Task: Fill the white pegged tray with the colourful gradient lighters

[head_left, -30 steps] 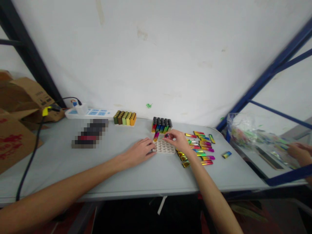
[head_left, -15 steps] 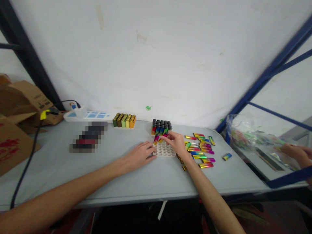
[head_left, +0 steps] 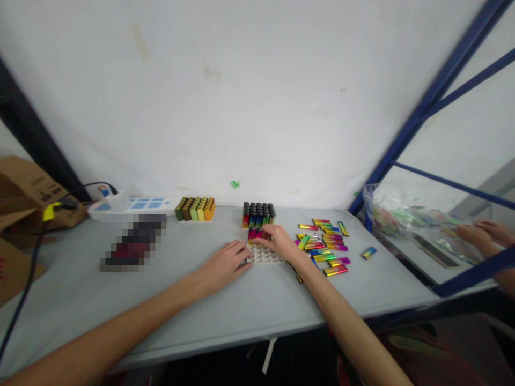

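Observation:
A white tray with rows of round holes (head_left: 266, 255) lies flat on the table in front of me. At its left edge is my left hand (head_left: 229, 262), its fingers and thumb closed about the tray's side. My right hand (head_left: 278, 241) reaches over the tray's far part, thumb and fingers pinched on a shiny magenta lighter (head_left: 259, 234). Beside that lighter, another magenta and yellow lighter (head_left: 251, 236) stands upright in the far left of the tray. My right fingers partly hide the held lighter. Right of my hand, many loose metallic rainbow lighters (head_left: 336, 271) lie scattered.
Behind the tray stands a block of black-topped lighters (head_left: 258, 214). Further left is a set of green to orange lighters (head_left: 195, 209), near a white power strip (head_left: 151, 205). Cardboard boxes (head_left: 32, 187) stand at left. Beyond the blue frame (head_left: 406, 126), another person's hands (head_left: 470, 234) handle clear plastic.
The view has shifted slightly to the right. My right hand has brought its lighter from a tilt to nearly upright beside the other one. My left hand stays at the tray's edge.

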